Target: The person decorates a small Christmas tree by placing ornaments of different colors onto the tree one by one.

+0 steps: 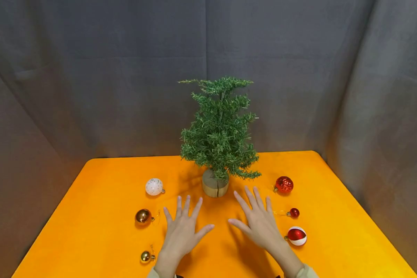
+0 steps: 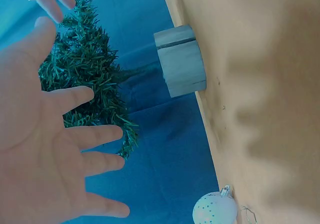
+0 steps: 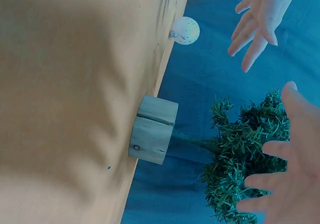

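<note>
"Where to look for the green tree [image 1: 219,135]?"

"Toward the far side of the orange table [image 1: 90,216], upright on a round wooden base [image 1: 214,190], before a grey curtain [image 1: 125,96]."

"And about the left hand [image 1: 181,233]?"

"Hovers above the table with fingers spread wide. On its left, far to near: a white speckled bauble [image 1: 154,187], a gold bauble [image 1: 143,217], a smaller gold bauble [image 1: 145,256]."

"About the right hand [image 1: 260,226]?"

"Hovers too, just as wide. On its right, far to near: a glittery red bauble [image 1: 284,185], a small red bauble [image 1: 294,212], a red-and-white bauble [image 1: 297,236]."
</note>
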A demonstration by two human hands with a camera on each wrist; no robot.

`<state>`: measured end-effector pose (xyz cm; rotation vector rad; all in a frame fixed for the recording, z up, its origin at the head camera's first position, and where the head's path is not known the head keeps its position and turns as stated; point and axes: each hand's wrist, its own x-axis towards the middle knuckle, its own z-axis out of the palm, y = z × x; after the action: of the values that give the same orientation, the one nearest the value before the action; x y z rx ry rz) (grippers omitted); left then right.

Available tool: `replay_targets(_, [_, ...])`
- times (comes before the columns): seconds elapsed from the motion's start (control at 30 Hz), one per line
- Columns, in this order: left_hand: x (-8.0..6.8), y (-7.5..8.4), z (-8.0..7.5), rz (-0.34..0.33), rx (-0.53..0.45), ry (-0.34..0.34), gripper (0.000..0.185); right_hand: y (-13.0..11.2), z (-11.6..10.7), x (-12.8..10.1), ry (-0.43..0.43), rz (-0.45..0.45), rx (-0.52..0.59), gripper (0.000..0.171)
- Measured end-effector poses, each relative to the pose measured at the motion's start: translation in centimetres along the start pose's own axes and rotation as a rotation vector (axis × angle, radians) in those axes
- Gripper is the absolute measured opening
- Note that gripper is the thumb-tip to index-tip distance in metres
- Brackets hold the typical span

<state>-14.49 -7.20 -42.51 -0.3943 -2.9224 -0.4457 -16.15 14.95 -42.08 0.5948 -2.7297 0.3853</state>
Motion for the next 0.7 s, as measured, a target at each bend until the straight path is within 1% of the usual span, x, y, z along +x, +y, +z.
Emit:
replay_targets(0.13, [-0.1,-0.2,-0.1,0.008,0.022,0.010,0.079,0.1,-0.2,0.2,0.074,-0.067,0.033,0.067])
replay_targets(0.3, [-0.3,-0.5,-0.3,0.018,0.040,0.020,0.077,0.3,-0.2,0.4,0.191,-0.140,0.096,0.062])
replay_targets(0.43, [-0.5,-0.8,-0.3,0.013,0.043,0.018,0.074,0.4,-0.2,0.6,0.287,-0.196,0.145,0.058])
replay_targets(0.57, [-0.6,-1.1,-0.4,0.014,0.036,0.032,0.070,0.3,-0.4,1.0,0.348,-0.246,0.221,0.052])
replay_targets(0.7, [-0.7,-1.6,-0.8,0.031,0.035,0.051,0.067,0.2,-0.9,1.7,0.394,-0.286,0.282,0.044])
